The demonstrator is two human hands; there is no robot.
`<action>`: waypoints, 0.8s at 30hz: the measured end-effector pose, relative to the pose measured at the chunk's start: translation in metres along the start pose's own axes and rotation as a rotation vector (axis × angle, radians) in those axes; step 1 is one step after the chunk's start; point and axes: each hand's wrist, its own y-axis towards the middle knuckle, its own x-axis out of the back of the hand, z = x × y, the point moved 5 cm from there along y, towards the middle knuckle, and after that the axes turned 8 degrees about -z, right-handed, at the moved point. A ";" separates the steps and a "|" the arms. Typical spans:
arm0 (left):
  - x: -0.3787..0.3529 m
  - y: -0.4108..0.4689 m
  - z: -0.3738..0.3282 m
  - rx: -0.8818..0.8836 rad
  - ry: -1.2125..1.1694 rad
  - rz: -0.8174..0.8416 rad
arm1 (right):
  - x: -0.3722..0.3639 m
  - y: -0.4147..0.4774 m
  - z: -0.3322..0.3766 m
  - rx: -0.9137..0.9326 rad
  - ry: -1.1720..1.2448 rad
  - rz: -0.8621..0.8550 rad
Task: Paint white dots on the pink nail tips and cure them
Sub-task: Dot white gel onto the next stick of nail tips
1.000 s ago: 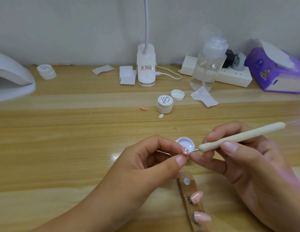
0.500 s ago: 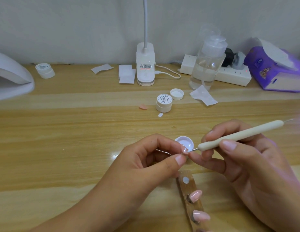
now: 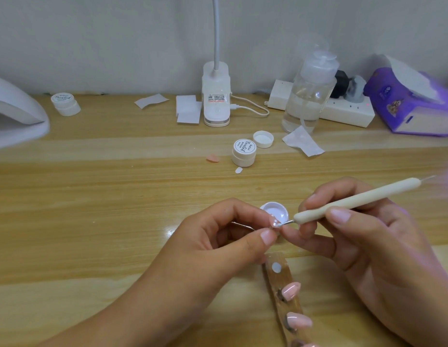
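My left hand (image 3: 218, 246) pinches a small pink nail tip (image 3: 275, 222) between thumb and forefinger, just above the table. My right hand (image 3: 368, 244) grips a cream dotting pen (image 3: 355, 200), and its metal point touches that tip. Right behind them sits an open white paint lid (image 3: 278, 211) with white gel in it. A wooden strip (image 3: 283, 294) lies at the bottom with two pink nail tips (image 3: 290, 289) (image 3: 299, 319) stuck on it and one bare white sticky pad (image 3: 276, 267).
A white curing lamp (image 3: 15, 113) stands at the far left. A closed gel jar (image 3: 244, 152), a loose cap (image 3: 263, 139), a stray pink tip (image 3: 213, 158), paper wipes, a desk lamp base (image 3: 216, 96), a clear pump bottle (image 3: 308, 93), a power strip and a purple tissue pack (image 3: 413, 101) line the back.
Both hands have stayed almost in place; the pen point has shifted slightly on the held nail tip.
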 end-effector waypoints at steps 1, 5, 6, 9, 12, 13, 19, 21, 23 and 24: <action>0.000 0.000 0.000 0.001 -0.002 0.001 | 0.000 0.000 0.000 0.003 -0.001 0.001; -0.002 0.000 -0.001 0.005 -0.002 0.001 | 0.000 0.000 0.000 0.004 -0.008 0.002; -0.001 0.000 -0.001 0.006 0.005 -0.006 | 0.000 0.000 0.000 0.005 -0.007 0.004; -0.002 0.000 -0.002 0.012 0.004 -0.006 | 0.000 0.000 0.001 0.009 -0.001 0.001; -0.001 0.000 -0.002 0.012 0.001 -0.006 | -0.001 0.000 0.000 -0.001 -0.006 0.004; -0.001 0.000 -0.001 0.012 0.003 -0.011 | -0.001 0.000 0.000 -0.004 -0.004 0.003; -0.001 0.000 -0.001 0.004 0.005 -0.001 | -0.002 -0.001 0.001 -0.010 0.001 0.003; -0.001 0.000 -0.001 0.003 0.000 0.003 | -0.002 -0.001 0.001 -0.014 -0.002 0.000; -0.001 0.000 -0.001 0.004 -0.003 0.005 | -0.002 -0.001 0.001 -0.018 0.000 -0.001; -0.001 0.000 0.000 0.005 -0.002 0.003 | -0.002 -0.001 0.001 -0.018 0.002 -0.002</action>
